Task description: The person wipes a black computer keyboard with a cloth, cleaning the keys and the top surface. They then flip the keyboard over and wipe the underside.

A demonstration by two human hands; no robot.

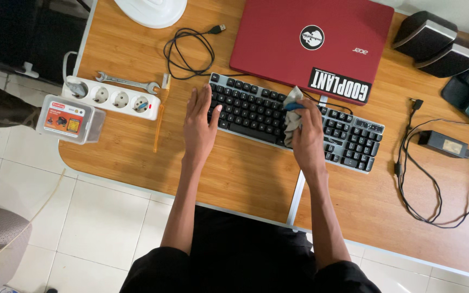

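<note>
On the wooden desk (137, 146), seen from my head camera, the black keyboard (256, 111) lies at twelve o'clock from my chest, slanting toward three; my left hand (200, 127) rests flat, fingers spread, on its left end to steady it; my right hand (306, 135) pinches a crumpled grey cloth (292, 116) and a small blue thing, which I cannot identify, against the middle keys; I judge light, short strokes along the rows best, lest keycaps snag; at one o'clock the closed red laptop (278, 38) looks smooth and matte; at ten o'clock sit a white power strip (112, 97), glossy plastic, and a slim steel wrench (127, 82).
</note>
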